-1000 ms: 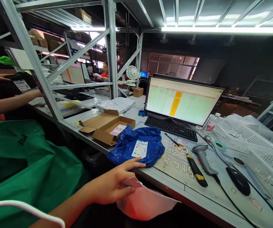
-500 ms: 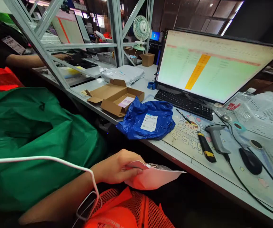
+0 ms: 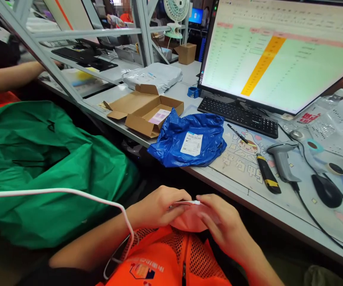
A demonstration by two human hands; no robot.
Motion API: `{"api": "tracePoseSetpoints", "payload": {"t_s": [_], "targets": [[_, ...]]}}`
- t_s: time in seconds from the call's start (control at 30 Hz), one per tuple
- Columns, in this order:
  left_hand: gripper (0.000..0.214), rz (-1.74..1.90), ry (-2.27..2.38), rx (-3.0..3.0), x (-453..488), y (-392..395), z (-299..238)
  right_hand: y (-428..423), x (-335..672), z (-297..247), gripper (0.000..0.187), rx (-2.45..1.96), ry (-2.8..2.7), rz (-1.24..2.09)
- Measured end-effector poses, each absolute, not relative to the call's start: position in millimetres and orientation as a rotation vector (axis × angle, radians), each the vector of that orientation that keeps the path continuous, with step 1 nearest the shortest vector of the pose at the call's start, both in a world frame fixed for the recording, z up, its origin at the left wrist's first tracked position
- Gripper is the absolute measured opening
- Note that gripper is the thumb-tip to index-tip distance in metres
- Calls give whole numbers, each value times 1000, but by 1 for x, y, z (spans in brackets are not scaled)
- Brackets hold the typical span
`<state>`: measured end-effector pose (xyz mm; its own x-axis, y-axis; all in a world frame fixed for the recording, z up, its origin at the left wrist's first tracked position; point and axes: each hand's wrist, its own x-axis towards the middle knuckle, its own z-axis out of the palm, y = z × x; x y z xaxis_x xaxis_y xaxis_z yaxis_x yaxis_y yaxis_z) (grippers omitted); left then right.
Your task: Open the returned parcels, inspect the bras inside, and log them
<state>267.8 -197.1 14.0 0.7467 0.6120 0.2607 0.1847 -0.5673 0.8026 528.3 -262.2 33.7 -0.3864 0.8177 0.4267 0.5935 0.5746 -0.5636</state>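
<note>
Close to my chest, a thin pale packet point(image 3: 189, 222) is held between both hands, tinted reddish by my vest. A small white piece shows at its top edge. My left hand point(image 3: 161, 206) pinches its left side with the thumb below and fingers above. My right hand point(image 3: 226, 218) is closed on its right side, fingertips close to those of the left. The fingers cover much of the packet, so its contents cannot be made out. Beyond my hands, a blue plastic mailer bag point(image 3: 211, 145) with a white label point(image 3: 191, 143) lies at the desk's edge.
Behind the mailer sits an open cardboard box point(image 3: 143, 126). A keyboard point(image 3: 243, 119), monitor point(image 3: 257, 59), barcode scanner point(image 3: 283, 159), box cutter point(image 3: 268, 174) and mouse point(image 3: 326, 190) occupy the right. Left are a green sack point(image 3: 105, 167) and a co-worker's arm point(image 3: 13, 75). A white cord point(image 3: 70, 191) crosses my left forearm.
My right hand has come into view and taken hold of the packet's right side. The packet has moved slightly toward my body's middle, and my view has tilted down.
</note>
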Motion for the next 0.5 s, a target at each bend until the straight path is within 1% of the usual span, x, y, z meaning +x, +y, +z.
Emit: {"api": "tracePoseSetpoints", "payload": {"t_s": [0.03,0.07,0.17,0.2,0.23,0.3,0.4,0.5], "targets": [[30,644,640,2119,269,-198,16,-257,523,25,23,-1091,-2091,432],[39,613,667,2081,270,-198,19,-252,518,16,21,-1075,-2053,431],[78,545,579,1787,269,-196,21,-241,510,-2,19,-1123,-1908,357],[82,537,539,1654,268,-194,19,-240,509,-5,19,-1136,-1874,347],[80,537,525,1535,267,-192,16,-240,508,-7,20,-1136,-1854,350],[70,546,578,1384,265,-187,5,-241,507,-9,21,-1113,-1853,370],[58,540,658,1320,265,-181,-9,-242,504,-12,26,-1079,-1864,370],[48,589,665,1316,264,-179,-12,-243,502,-20,34,-1077,-1847,358]]}}
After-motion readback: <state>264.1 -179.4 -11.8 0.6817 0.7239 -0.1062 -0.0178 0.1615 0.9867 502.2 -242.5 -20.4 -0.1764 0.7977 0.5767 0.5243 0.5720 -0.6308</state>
